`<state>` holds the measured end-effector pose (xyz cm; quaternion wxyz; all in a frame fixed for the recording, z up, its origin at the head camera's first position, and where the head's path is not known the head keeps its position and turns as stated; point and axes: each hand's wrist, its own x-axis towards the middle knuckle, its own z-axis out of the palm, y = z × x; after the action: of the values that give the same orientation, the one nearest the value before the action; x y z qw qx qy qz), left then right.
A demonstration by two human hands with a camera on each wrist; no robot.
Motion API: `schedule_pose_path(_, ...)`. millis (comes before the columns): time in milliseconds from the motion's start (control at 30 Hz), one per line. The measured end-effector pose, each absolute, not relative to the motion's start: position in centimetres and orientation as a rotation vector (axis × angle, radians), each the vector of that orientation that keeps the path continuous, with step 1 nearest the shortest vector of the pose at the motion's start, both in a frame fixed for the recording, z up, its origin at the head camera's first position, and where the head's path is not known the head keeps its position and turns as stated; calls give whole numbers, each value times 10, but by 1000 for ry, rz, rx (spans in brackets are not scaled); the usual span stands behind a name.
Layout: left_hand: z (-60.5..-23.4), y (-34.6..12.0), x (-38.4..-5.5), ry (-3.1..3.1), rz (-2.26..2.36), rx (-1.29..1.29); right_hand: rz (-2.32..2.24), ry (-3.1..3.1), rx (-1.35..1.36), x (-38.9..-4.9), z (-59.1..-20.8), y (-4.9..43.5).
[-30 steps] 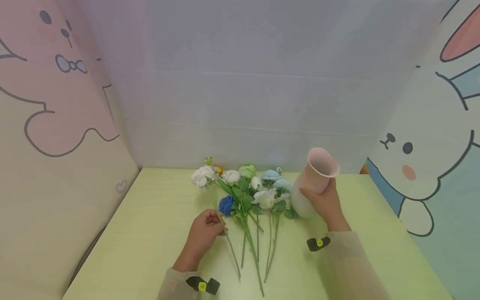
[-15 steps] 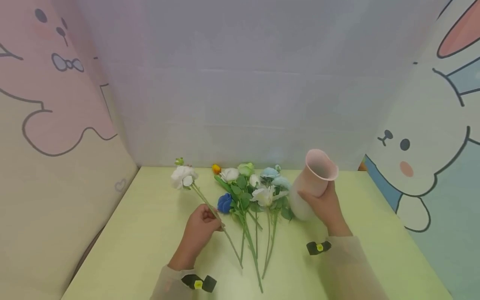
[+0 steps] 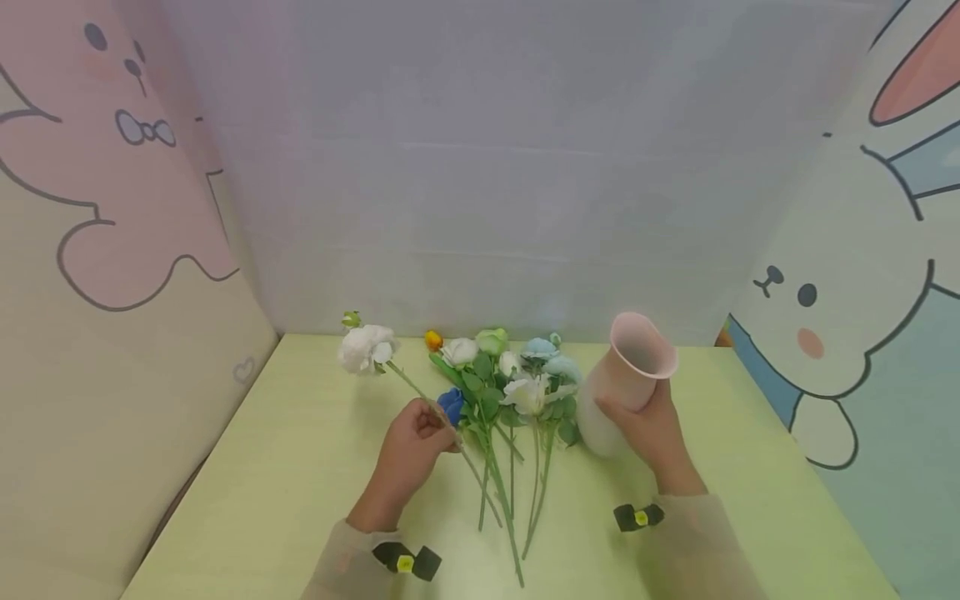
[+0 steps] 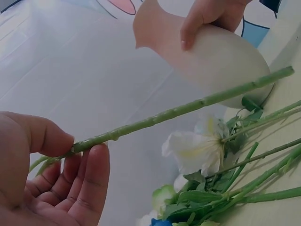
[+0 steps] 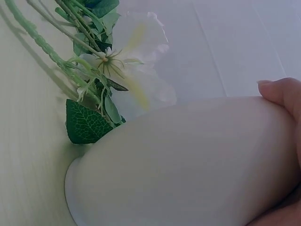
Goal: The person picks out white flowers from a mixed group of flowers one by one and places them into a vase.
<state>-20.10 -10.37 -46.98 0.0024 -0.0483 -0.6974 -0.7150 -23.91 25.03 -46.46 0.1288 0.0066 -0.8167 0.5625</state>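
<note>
Between thumb and fingers, my left hand (image 3: 411,450) pinches the green stem (image 4: 178,111) of a white flower (image 3: 366,348), whose bloom points up and to the left. The stem slants down to the right, over the table. My right hand (image 3: 651,425) grips the upper body of a pink-and-white vase (image 3: 615,383), its mouth tipped toward me. In the right wrist view the pale vase wall (image 5: 183,160) fills the lower part, with only part of that hand showing. Beside the vase's base lies a white open-petalled flower (image 3: 527,395) with green leaves.
Several more flowers lie bunched mid-table, among them a blue rose (image 3: 452,406), a green bloom (image 3: 492,341), an orange bud (image 3: 433,340) and a light-blue bloom (image 3: 561,367). Their stems point toward me. Cloth walls with cartoon animals surround the yellow table (image 3: 285,467).
My left hand has drawn the white flower away from the bunch to the left, then shifted slightly right and up with it. The vase stays in my right hand, a little lower in view.
</note>
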Motion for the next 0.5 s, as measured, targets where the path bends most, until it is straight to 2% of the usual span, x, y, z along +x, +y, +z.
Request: schedule_pose_path(500,-456,-70,-215,-2019,-2241,-198,1616,-2351,-11,-226,-470,246)
